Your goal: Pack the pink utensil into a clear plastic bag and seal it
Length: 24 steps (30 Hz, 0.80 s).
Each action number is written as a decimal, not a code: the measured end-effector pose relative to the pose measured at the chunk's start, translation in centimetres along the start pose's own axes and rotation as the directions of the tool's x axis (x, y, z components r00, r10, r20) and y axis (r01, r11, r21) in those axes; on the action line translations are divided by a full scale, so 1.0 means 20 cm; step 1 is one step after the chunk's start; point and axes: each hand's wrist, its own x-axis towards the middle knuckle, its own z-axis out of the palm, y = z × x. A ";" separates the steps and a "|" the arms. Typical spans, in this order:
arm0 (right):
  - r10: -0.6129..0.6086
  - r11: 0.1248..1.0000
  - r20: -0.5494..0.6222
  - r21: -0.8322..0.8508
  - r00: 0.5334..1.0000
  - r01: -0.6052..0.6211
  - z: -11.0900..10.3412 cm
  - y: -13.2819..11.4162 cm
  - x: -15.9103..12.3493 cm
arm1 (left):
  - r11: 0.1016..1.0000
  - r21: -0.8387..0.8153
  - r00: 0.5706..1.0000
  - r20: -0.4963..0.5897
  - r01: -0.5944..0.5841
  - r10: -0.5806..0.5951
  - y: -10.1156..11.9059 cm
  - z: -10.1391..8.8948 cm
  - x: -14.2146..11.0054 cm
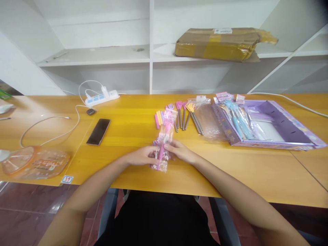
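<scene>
Pink plastic back-scratcher in a clear crinkly wrapper [162, 147] is pinched by both hands, left hand [140, 156] and right hand [181, 151], over the yellow wooden table [133, 119], well left of the purple cardboard box [287, 126]. The wrapper should be held taut and gripped gently.

1. A small white sticker with a blue border [67, 179] sat at the near edge of the wooden table [128, 116], left of the person; it bore red digits that appeared to read "39".
2. A white label [222, 30] lay on top of the taped cardboard parcel [217, 46] on the shelf; its print was too small to read.
3. The orange-rimmed clear plastic pack [36, 162] at the table's left end carried pale printing that could not be made out.
4. The purple box [282, 126] showed printed decoration along its rim, with no legible words.
</scene>
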 end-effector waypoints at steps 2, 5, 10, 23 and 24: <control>0.006 1.000 -0.008 0.005 1.000 -0.006 0.02 0.00 0.00 | 0.982 0.169 0.997 -0.004 0.080 -0.081 0.02 -0.01 -0.01; 0.048 0.999 0.084 -0.014 0.995 -0.047 0.06 -0.02 -0.02 | 0.928 0.361 0.968 -0.253 0.089 0.005 0.03 -0.05 -0.02; 0.175 0.985 0.339 -0.072 0.925 -0.159 0.15 -0.02 -0.07 | 0.963 0.208 0.809 -0.528 -0.169 0.256 0.00 -0.12 0.01; -0.360 0.418 -0.092 -0.905 0.928 0.073 -0.15 -0.01 0.00 | 0.976 0.202 0.760 -0.621 -0.079 0.190 -0.06 -0.10 0.04; -0.346 0.393 -0.092 -0.918 0.934 0.055 -0.16 0.01 0.01 | 0.972 0.221 0.757 -0.621 -0.078 0.202 -0.06 -0.10 0.04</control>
